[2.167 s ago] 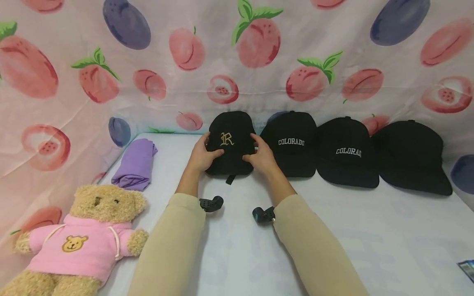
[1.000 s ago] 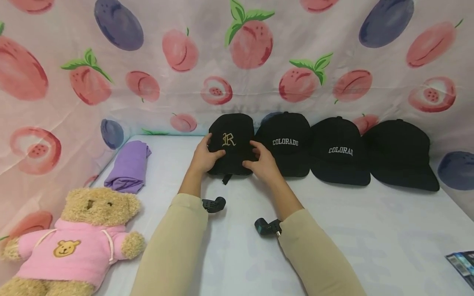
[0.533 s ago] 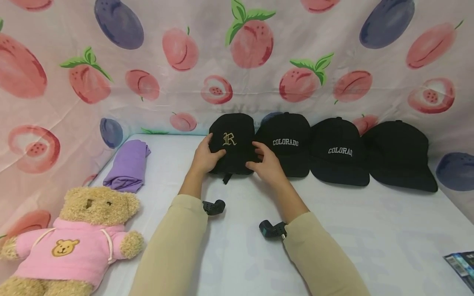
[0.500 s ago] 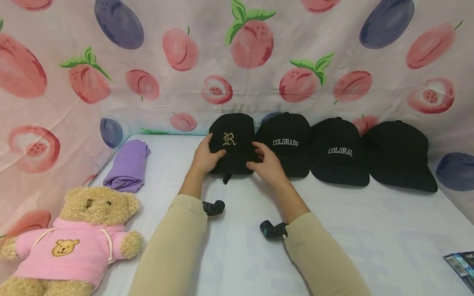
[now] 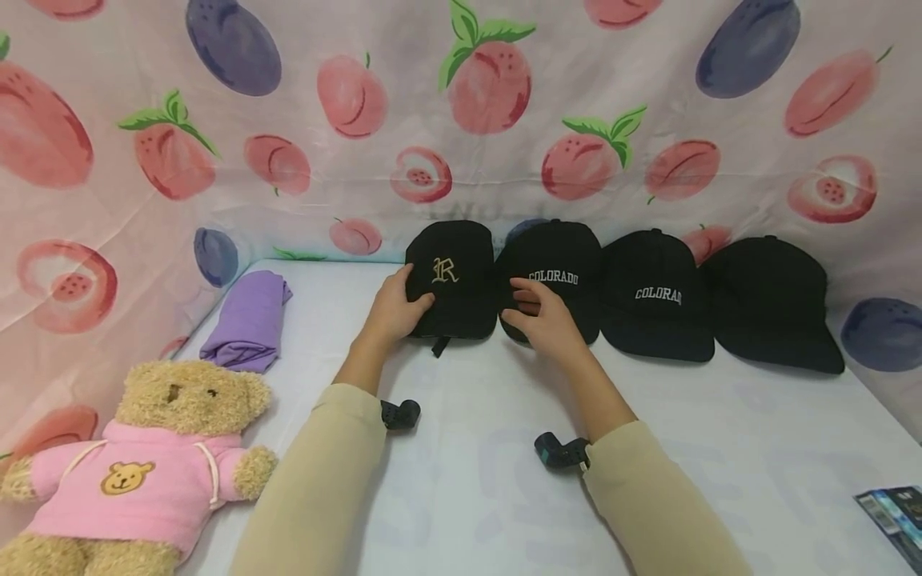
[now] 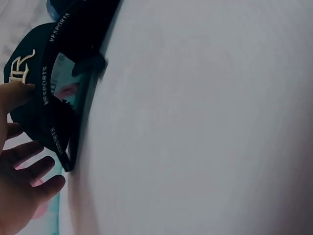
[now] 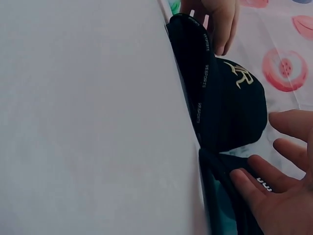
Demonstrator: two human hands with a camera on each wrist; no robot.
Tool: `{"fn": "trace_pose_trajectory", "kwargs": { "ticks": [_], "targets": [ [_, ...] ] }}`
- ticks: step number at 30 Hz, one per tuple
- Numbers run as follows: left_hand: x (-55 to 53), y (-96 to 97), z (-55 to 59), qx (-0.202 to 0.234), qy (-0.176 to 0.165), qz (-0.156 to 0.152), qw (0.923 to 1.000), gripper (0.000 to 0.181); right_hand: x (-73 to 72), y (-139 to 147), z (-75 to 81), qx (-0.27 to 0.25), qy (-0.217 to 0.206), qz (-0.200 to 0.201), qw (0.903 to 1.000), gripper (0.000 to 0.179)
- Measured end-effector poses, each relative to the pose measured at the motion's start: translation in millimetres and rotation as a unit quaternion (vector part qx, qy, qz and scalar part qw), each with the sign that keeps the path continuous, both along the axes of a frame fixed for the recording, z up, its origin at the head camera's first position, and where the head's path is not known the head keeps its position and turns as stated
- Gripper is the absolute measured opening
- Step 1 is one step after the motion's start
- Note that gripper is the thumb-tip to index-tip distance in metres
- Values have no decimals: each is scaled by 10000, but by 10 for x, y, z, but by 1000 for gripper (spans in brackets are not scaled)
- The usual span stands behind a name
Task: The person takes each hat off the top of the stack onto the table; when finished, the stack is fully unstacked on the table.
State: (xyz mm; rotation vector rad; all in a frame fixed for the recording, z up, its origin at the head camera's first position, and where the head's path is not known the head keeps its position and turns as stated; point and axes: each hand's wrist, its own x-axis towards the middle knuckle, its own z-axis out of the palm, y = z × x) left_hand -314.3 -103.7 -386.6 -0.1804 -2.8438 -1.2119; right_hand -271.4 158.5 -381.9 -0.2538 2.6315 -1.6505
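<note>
My left hand (image 5: 394, 306) holds the left side of a black cap (image 5: 461, 268) with a gold R, its thumb over the front. In the left wrist view the other fingers of that left hand (image 6: 24, 169) spread along the cap's side (image 6: 29, 110). My right hand (image 5: 551, 316) holds nothing, fingers loosely bent, in front of a second black cap (image 5: 569, 248) lettered COLORADO. The right wrist view shows a gap between these right-hand fingers (image 7: 281, 176) and the R cap (image 7: 239, 107). A dark strap (image 5: 439, 346) pokes out below the R cap.
Another COLORADO cap (image 5: 655, 296) and a plain-looking black cap (image 5: 771, 304) continue the row rightward along the fruit-print curtain (image 5: 490, 184). A folded purple cloth (image 5: 248, 320) and a teddy bear (image 5: 144, 472) in pink lie left. A printed packet (image 5: 893, 520) lies at the right edge.
My right hand has come off the R cap and moved right, in front of the first COLORADO cap. My left hand stays at the R cap, which keeps its place.
</note>
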Motion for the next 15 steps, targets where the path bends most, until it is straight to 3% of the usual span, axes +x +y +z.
{"fn": "trace_pose_trajectory", "kwargs": {
  "ticks": [9,15],
  "targets": [
    [107,-23,20,-126,136,-259,9995,75,43,197,19,303,314,231,9988,52],
    [199,30,61,-367,406,-457,9975,74,111,324,45,608,421,219,9970,50]
  ]
}}
